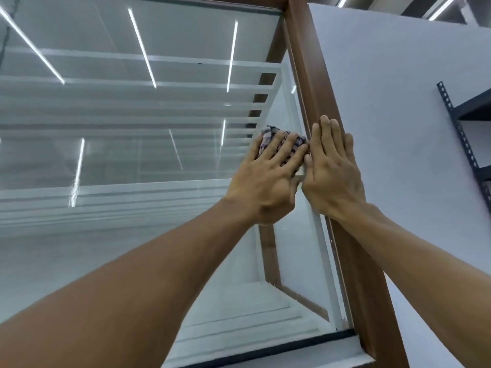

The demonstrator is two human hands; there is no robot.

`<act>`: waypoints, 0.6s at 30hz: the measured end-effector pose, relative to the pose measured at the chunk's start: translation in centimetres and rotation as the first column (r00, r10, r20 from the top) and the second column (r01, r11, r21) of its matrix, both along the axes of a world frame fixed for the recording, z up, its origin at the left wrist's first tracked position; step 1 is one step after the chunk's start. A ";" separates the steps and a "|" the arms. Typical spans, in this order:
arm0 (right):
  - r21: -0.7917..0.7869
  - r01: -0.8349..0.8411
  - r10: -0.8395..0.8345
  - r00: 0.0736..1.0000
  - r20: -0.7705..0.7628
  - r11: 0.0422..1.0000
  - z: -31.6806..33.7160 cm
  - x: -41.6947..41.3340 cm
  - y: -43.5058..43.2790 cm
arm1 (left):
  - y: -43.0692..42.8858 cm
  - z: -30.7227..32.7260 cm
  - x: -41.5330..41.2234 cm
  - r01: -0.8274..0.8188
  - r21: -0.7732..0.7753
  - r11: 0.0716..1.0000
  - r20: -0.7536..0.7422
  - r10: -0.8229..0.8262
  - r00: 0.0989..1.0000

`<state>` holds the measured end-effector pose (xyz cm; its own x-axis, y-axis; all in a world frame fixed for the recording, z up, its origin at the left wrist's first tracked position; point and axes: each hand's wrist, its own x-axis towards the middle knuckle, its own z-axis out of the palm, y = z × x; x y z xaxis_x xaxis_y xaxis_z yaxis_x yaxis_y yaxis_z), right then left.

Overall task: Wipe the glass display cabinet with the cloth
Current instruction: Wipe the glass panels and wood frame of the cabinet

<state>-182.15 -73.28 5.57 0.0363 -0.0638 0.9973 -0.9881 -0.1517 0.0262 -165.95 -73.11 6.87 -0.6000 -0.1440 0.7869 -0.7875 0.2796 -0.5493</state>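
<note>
The glass display cabinet fills the view, its large glass pane (127, 155) reflecting ceiling lights and its brown wooden frame (310, 65) running down the right side. My left hand (268, 179) presses a patterned cloth (265, 135) flat against the glass near the right frame, fingers spread and straight over it. Only the cloth's top edge shows beyond the fingers. My right hand (334, 171) lies flat with straight fingers on the wooden frame, right beside the left hand.
A plain white wall (398, 102) stands to the right of the cabinet. A dark metal shelving rack (467, 123) stands at the far right edge. White shelves show inside the cabinet behind the glass.
</note>
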 end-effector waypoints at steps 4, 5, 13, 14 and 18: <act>0.021 0.113 -0.111 0.991 -0.069 0.993 -0.4 2.7 -0.3 | 0.1 -0.5 2.8 -0.025 -0.008 1.000 -0.083 0.024 0.996; 0.028 0.083 -0.080 0.994 -0.078 0.996 -0.3 3.8 -0.3 | 0.1 -0.5 3.5 -0.019 -0.012 1.000 -0.105 0.017 0.994; 0.049 -0.169 0.173 0.980 -0.100 0.984 1.0 13.4 -1.0 | 0.3 -0.2 11.6 0.024 -0.003 1.000 -0.268 -0.024 0.963; 0.053 -0.177 0.182 0.977 -0.114 0.983 1.3 14.9 -0.9 | 0.5 0.0 13.2 0.020 -0.007 1.000 -0.291 -0.021 0.957; 0.061 -0.188 0.197 0.960 -0.200 0.980 2.6 21.2 -0.1 | 0.9 0.1 19.2 0.000 -0.018 1.000 -0.381 -0.007 0.925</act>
<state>-160.91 -73.36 8.13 0.2540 -0.0764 0.9642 -0.9144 -0.3439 0.2137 -146.77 -72.23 6.99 -0.2551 -0.1268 0.9586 -0.9373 0.2757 -0.2130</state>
